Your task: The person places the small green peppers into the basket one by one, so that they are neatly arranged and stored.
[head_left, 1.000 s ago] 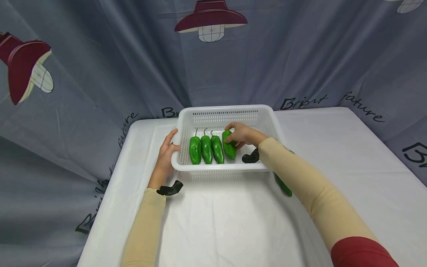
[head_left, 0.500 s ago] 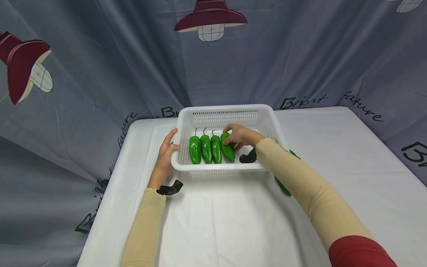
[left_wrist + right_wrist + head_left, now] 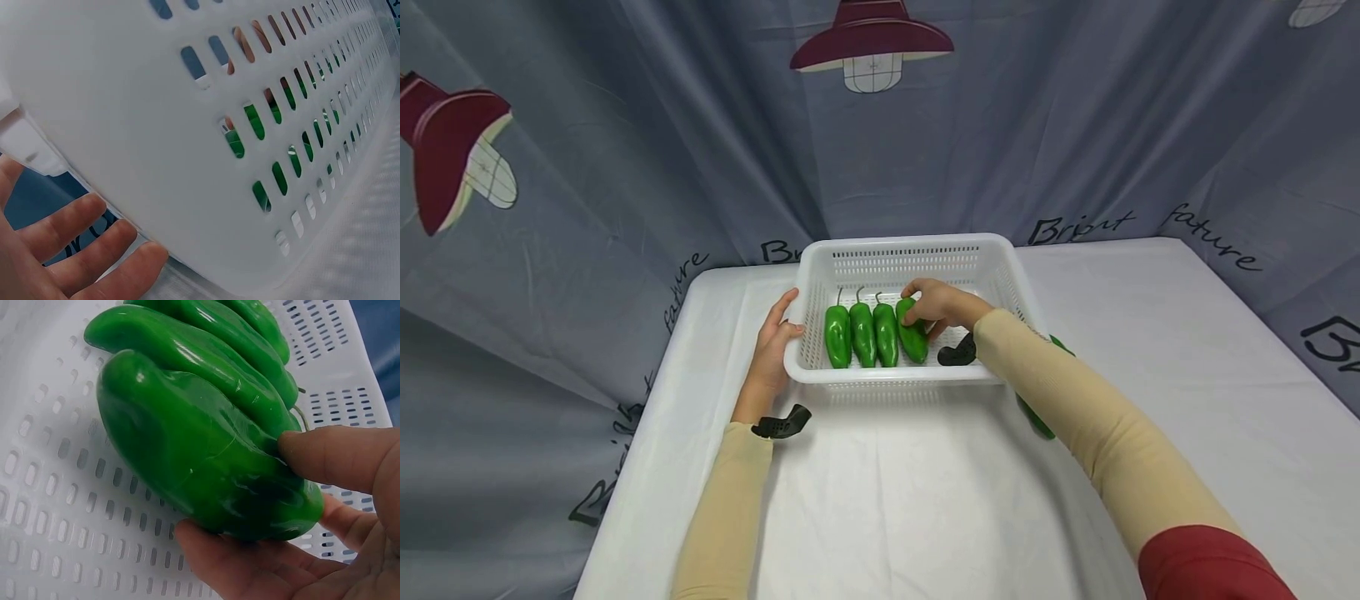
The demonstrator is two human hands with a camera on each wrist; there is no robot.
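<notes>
A white perforated plastic basket (image 3: 902,375) stands on the table. Three green peppers lie side by side in its left half, the leftmost pepper (image 3: 838,337) with its stem toward the back. My right hand (image 3: 942,305) reaches into the basket and grips another green pepper (image 3: 913,337) at its stem end, beside that row. The right wrist view has the thumb on one side of this green pepper (image 3: 187,444) and fingers on the other. My left hand (image 3: 769,346) touches the basket's left side from outside, fingers spread; their tips meet the wall's edge in the left wrist view.
To the right of the basket, partly behind my right forearm, a green pepper (image 3: 1034,420) lies on the white tablecloth (image 3: 880,492). Farther back, a bit of green (image 3: 1062,344) shows past the sleeve. A grey curtain (image 3: 880,167) hangs behind the table.
My right hand has shifted the held pepper slightly left, closer to the row, and it now stays put. More green shows right of the basket. My left hand has not moved.
</notes>
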